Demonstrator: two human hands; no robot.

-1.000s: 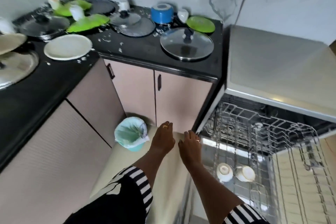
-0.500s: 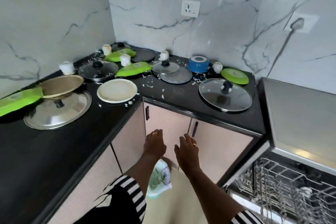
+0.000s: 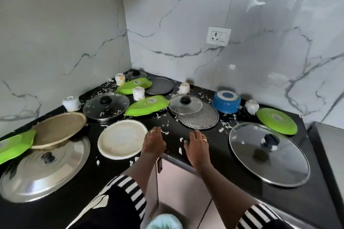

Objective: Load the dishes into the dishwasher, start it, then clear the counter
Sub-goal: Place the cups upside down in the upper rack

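- Far left, a green plate (image 3: pixel 15 145) lies on the black corner counter (image 3: pixel 98 176), and a tan round tray (image 3: pixel 57 128) overlaps its edge.
- The tray's front edge rests on a large steel lid (image 3: pixel 44 169).
- Behind them stand a white cup (image 3: pixel 71 103) and a glass lid with a black knob (image 3: pixel 106 106).
- A white plate (image 3: pixel 122 139) lies near the counter's front edge.
- The left hand (image 3: pixel 153 141) is just right of that plate, palm down with fingers loosely spread, holding nothing.
- The right hand (image 3: pixel 196 147) is beside it, apart from it and posed the same way, also holding nothing. Whether either hand touches the counter cannot be told.
- White shreds (image 3: pixel 164 132) are scattered around both hands.
- Farther back lie a small glass lid (image 3: pixel 185 104) on a textured glass plate (image 3: pixel 200 121), then an upturned blue bowl (image 3: pixel 226 101).
- At right lies a large glass lid (image 3: pixel 268 152), with another green plate (image 3: pixel 276 121) behind it.
- The dishwasher's grey top (image 3: pixel 331 145) shows at the right edge.
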